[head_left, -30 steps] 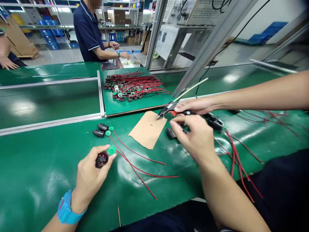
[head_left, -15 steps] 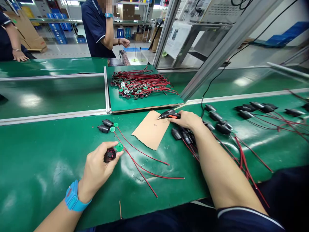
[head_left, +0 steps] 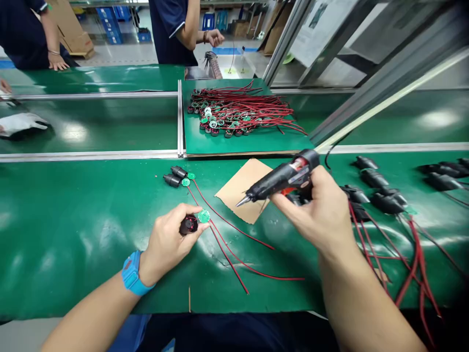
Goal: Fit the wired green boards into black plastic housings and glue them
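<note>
My left hand (head_left: 169,243) is closed around a small black round housing (head_left: 188,224) on the green bench, its open end facing up. A small green disc board (head_left: 203,215) with red wires (head_left: 234,254) lies right beside it. My right hand (head_left: 318,209) grips a black glue gun (head_left: 282,179) lifted above the bench, its metal tip pointing left and down towards the housing. The tip hangs over a piece of brown cardboard (head_left: 242,186).
Two more black housings with green boards (head_left: 178,176) lie behind my left hand. A green tray (head_left: 249,144) holds a heap of red-wired boards (head_left: 238,110). Several black housings with red wires (head_left: 377,193) lie on the right. Other people stand across the belt (head_left: 91,129).
My right hand has picked the glue gun up from beside the cardboard and swung it towards the housing. My left hand kept its hold on the housing. The view tilted downward.
</note>
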`<move>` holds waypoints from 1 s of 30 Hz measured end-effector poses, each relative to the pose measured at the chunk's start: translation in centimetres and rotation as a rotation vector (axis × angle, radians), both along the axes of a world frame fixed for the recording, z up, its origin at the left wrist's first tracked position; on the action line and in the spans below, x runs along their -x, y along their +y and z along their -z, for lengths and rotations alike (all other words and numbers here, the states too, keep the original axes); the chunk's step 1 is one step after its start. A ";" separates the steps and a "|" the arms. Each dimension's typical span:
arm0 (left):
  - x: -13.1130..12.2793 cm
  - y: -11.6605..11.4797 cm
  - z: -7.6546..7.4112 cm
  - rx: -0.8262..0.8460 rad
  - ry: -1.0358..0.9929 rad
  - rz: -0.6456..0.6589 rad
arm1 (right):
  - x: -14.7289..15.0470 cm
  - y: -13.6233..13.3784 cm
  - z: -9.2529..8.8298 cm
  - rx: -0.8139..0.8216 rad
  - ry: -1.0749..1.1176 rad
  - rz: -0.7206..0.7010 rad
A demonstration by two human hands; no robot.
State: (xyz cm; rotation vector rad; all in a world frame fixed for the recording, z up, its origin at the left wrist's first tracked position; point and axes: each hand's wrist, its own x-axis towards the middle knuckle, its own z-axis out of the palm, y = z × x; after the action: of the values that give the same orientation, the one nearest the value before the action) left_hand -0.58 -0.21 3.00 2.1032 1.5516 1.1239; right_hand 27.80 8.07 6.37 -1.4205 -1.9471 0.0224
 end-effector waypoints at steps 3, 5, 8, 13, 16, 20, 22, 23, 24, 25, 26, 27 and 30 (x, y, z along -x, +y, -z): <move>-0.2 -0.2 -0.2 -0.004 -0.009 0.008 | 1.8 -1.5 -0.1 -0.070 -0.048 -0.070; -0.2 -0.3 -0.3 -0.009 -0.013 0.009 | 2.5 -2.0 -0.1 -0.105 -0.087 -0.112; -0.2 -0.3 -0.4 -0.012 -0.024 0.024 | 2.8 -2.1 0.1 -0.099 -0.120 -0.133; -0.2 -0.5 -0.3 -0.003 -0.045 0.042 | 3.0 -1.9 0.8 -0.133 -0.178 -0.121; -0.3 -0.5 -0.3 -0.016 -0.051 0.044 | 3.1 -1.7 1.2 -0.222 -0.209 -0.110; -0.3 -0.5 -0.3 -0.020 -0.054 0.050 | 3.1 -1.5 1.5 -0.283 -0.214 -0.127; -0.3 -0.5 -0.3 -0.021 -0.055 0.050 | 3.1 -1.5 1.4 -0.278 -0.223 -0.125; -0.3 -0.5 -0.4 -0.022 -0.055 0.051 | 3.0 -1.6 1.4 -0.274 -0.230 -0.123; -0.3 -0.5 -0.4 -0.024 -0.055 0.054 | 3.0 -1.6 1.3 -0.273 -0.240 -0.121; -0.3 -0.5 -0.4 -0.025 -0.054 0.055 | 3.0 -1.7 1.2 -0.276 -0.253 -0.119; -0.3 -0.5 -0.5 -0.027 -0.052 0.055 | 3.1 -1.8 1.2 -0.286 -0.264 -0.117; -0.4 -0.4 -0.6 -0.027 -0.048 0.053 | 3.2 -1.9 1.1 -0.299 -0.276 -0.112; -0.5 -0.5 -0.9 -0.027 -0.037 0.044 | 3.6 -2.2 1.1 -0.362 -0.337 -0.082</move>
State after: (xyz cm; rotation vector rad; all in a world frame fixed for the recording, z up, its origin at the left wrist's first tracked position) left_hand -0.13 -0.73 3.91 2.1105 1.4747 1.1684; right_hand 24.20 5.88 5.29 -1.1566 -2.1419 -0.5369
